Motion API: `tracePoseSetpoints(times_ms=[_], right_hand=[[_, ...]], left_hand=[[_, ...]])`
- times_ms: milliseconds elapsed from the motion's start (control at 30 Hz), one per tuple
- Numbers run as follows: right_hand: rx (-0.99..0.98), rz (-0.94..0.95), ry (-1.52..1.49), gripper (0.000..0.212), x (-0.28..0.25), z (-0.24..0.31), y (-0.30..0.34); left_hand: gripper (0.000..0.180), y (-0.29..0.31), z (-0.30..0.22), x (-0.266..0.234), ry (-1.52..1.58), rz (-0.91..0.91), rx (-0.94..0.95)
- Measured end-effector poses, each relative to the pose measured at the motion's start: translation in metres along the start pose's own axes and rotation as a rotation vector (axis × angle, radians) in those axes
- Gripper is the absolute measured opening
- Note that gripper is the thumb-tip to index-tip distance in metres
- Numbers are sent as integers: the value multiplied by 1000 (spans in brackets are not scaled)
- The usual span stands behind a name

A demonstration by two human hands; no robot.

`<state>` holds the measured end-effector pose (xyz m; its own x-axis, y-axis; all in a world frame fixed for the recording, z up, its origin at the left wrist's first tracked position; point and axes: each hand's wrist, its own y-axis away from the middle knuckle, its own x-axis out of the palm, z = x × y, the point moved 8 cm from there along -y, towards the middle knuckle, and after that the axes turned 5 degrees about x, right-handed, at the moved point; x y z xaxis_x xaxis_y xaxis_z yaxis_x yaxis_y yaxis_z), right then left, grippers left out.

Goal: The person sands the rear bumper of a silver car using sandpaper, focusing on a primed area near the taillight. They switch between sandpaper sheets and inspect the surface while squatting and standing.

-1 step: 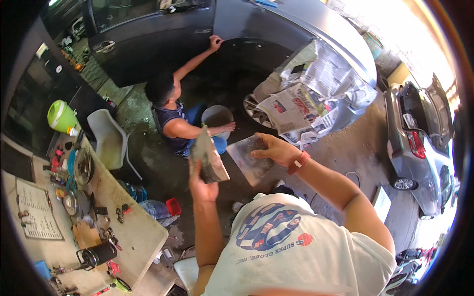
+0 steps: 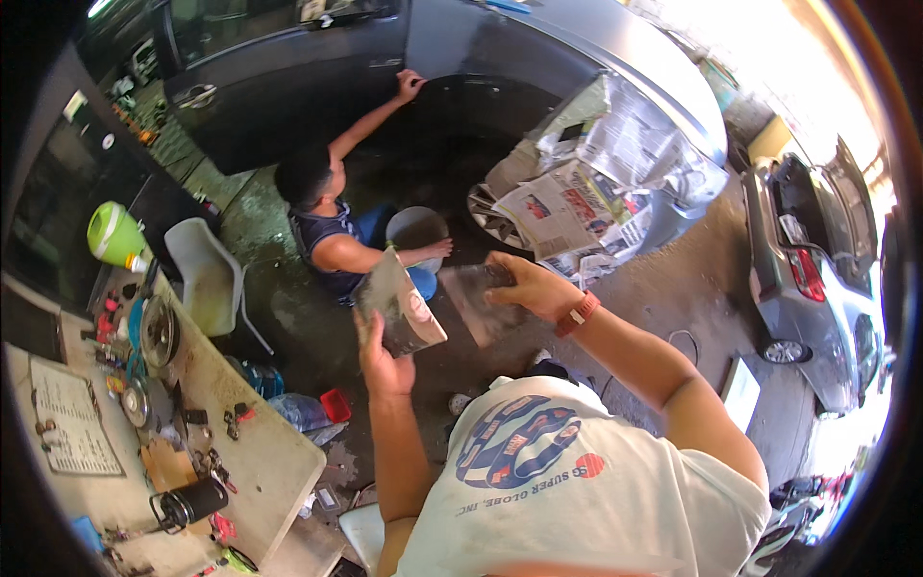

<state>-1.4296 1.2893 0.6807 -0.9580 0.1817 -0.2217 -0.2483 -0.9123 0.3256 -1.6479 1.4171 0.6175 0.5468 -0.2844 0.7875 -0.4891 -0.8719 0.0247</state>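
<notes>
Much of what I hold is hard to read: the grey surface of the flat board [image 2: 402,303] in my left hand [image 2: 382,363] is smeared, and I cannot tell with what. My fingers are hidden behind the board; only the thumb side shows, clamped on its lower edge, so the board stands tilted just above that hand. My right hand [image 2: 534,286] is curled around one end of a wide scraper blade [image 2: 478,303], whose handle my palm covers. The blade hangs below and to the left of that hand, just beside the board; whether they touch I cannot tell. Beyond both hands a crouching person [image 2: 332,226] reaches up to a grey car [image 2: 538,48].
</notes>
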Motion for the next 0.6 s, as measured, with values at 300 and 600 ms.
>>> tracePoseSetpoints(times_ms=[300,600], right_hand=[[-684,-257,1135,63,92,46,25],[-901,120,892,92,119,89,69]], left_hand=[[86,1,-5,9,-730,-182,167],[93,-25,5,-77,-664,-90,138]])
